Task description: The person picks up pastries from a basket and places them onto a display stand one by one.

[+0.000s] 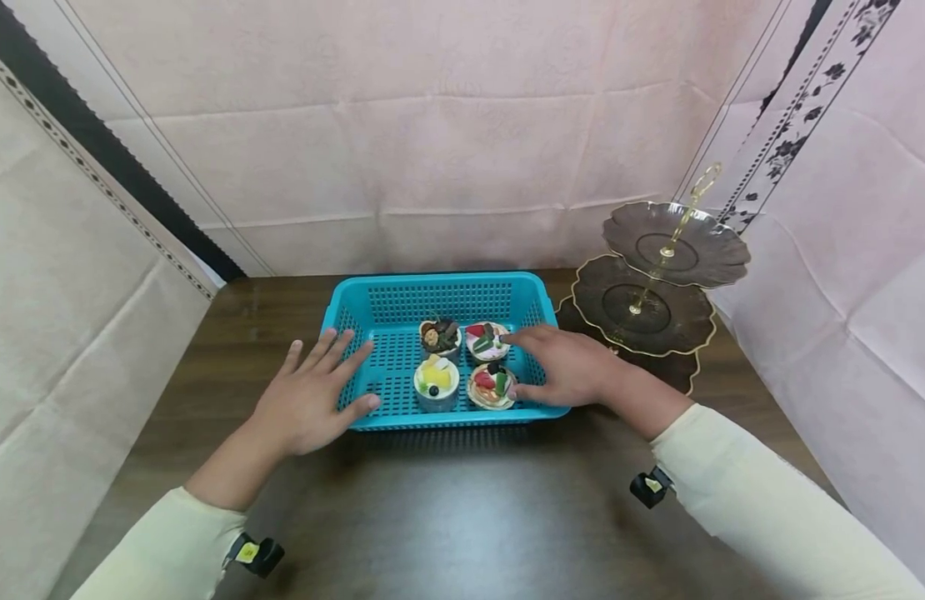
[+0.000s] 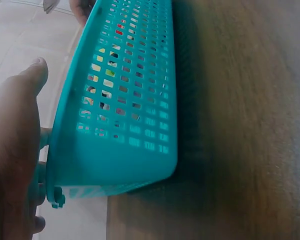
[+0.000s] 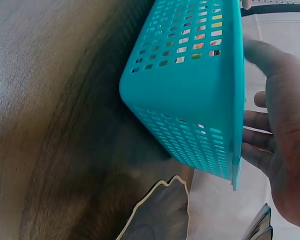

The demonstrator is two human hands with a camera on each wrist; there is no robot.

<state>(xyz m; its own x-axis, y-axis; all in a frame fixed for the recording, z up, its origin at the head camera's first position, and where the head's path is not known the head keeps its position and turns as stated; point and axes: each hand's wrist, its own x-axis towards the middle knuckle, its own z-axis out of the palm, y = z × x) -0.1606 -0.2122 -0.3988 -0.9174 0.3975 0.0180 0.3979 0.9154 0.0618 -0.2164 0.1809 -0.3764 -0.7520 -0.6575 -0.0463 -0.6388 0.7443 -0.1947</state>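
Note:
A turquoise plastic basket (image 1: 383, 422) stands on the table and holds several cupcakes, bunched toward its right half. They are a dark-topped cupcake (image 1: 440, 335), one with red and green on white (image 1: 487, 341), a yellow-topped one (image 1: 436, 379) and a fruit-topped one (image 1: 492, 386). My left hand (image 1: 312, 398) hovers at the basket's left end, fingers spread and holding nothing. Over the right rim reaches my right hand (image 1: 571, 364), its fingers and thumb apart beside the two right cupcakes. Whether its fingertips touch them I cannot tell; the basket wall hides them in the right wrist view.
A tiered stand with dark scalloped plates (image 1: 642, 310), gold edges and a gold handle (image 1: 704, 183) stands close to the basket's right. Pale patterned cloth (image 1: 447, 158) hangs behind and at both sides of the brown wooden table (image 1: 447, 500).

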